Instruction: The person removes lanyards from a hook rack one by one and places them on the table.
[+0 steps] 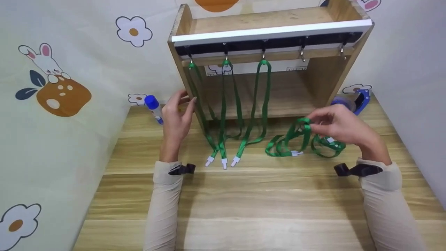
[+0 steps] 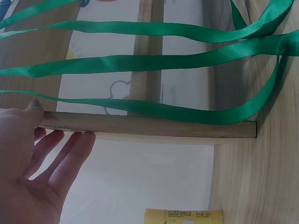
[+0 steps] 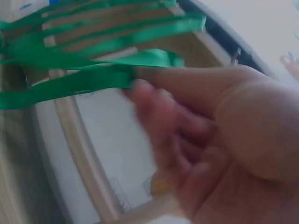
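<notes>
My right hand [image 1: 336,122] pinches a green lanyard [image 1: 306,134] between thumb and fingertips, its lower loop and white clip hanging down at the tabletop. In the right wrist view, the strap [image 3: 93,81] is blurred at the fingertips. My left hand [image 1: 177,109] holds the front edge of the wooden shelf [image 1: 202,120] at its left side panel, thumb on one face and fingers on the other. Three green lanyards [image 1: 266,90] hang from the shelf's left hooks, white clips [image 1: 224,163] toward the table. Another green lanyard [image 1: 327,150] lies coiled below the right hand.
Two bare hooks [image 1: 302,55] are on the right of the dark strip. A glue stick [image 1: 153,108] with a blue cap stands left of the shelf. Behind the right hand is a blue tape dispenser [image 1: 362,101]. Patterned cloth [image 1: 87,146] surrounds the wooden table [image 1: 264,209].
</notes>
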The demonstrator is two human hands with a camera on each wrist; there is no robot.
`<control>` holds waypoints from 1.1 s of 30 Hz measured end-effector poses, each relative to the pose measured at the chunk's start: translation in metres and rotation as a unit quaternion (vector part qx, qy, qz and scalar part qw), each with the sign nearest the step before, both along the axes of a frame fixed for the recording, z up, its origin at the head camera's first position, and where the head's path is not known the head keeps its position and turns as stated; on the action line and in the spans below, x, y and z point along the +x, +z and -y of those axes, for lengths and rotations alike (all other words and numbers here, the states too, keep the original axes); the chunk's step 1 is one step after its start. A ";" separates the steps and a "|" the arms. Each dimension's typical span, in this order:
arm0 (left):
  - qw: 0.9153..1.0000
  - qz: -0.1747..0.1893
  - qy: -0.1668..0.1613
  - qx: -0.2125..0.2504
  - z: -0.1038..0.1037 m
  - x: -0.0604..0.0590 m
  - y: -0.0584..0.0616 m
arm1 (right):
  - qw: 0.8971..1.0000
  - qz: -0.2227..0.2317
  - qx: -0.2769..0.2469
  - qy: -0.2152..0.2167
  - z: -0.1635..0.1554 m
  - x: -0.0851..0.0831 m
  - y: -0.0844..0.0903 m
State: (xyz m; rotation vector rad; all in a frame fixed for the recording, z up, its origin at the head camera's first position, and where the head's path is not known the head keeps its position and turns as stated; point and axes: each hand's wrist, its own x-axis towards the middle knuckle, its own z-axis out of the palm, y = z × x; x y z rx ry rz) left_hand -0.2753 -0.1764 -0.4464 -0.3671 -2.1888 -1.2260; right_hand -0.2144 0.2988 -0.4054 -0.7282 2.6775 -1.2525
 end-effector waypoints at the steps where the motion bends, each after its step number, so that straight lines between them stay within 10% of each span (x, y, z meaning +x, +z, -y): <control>1: 1.000 -0.001 -0.001 0.000 0.000 0.000 0.000 | 1.000 0.025 0.014 0.012 -0.002 -0.003 -0.003; 5: 1.000 0.001 -0.005 0.003 0.001 0.001 -0.001 | 0.994 0.080 0.072 0.023 -0.006 -0.012 -0.015; 12: 1.000 0.011 -0.006 0.008 0.002 0.000 -0.001 | 0.987 0.048 0.152 0.017 0.015 -0.018 -0.033; 20: 1.000 0.007 -0.003 0.004 0.000 0.000 0.000 | 0.982 0.060 0.162 0.073 0.041 -0.025 -0.063; 33: 1.000 0.002 -0.009 0.006 0.001 0.000 0.000 | 0.985 0.028 0.164 0.043 0.038 -0.031 -0.079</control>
